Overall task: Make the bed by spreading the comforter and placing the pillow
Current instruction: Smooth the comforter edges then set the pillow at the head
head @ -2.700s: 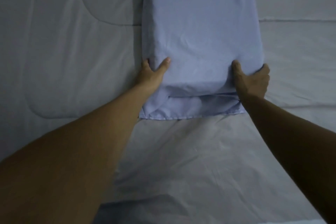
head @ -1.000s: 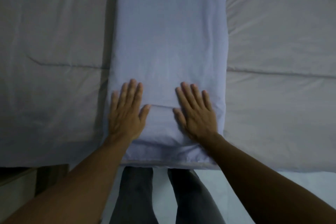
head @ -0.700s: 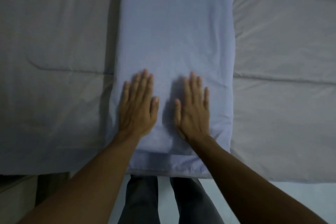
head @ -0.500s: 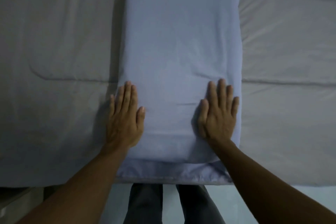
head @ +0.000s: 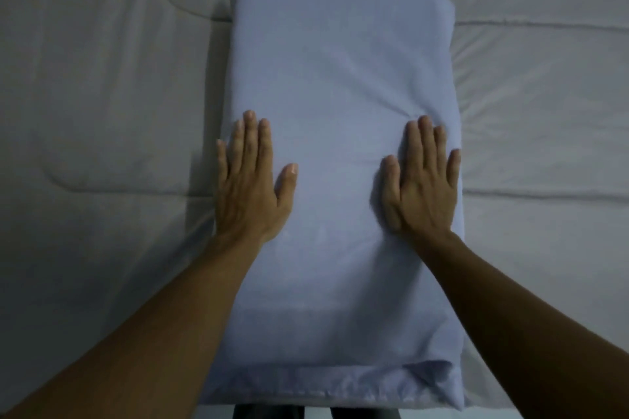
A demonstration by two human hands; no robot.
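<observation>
Two flat hands, left hand point(head: 250, 187) and right hand point(head: 420, 185), fingers point(head: 251, 133) released and extended, palms pressed on pale-blue pillow point(head: 340, 85) lying atop grey comforter point(head: 102, 95).

Bed: grey comforter point(head: 102, 95) spread flat; pillow point(head: 340, 112) atop.

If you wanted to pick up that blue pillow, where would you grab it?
Probably by the two long sides of the pillow, one hand from the left, the other from the right. It lies flat and lengthwise on the comforter, both edges exposed.
</observation>
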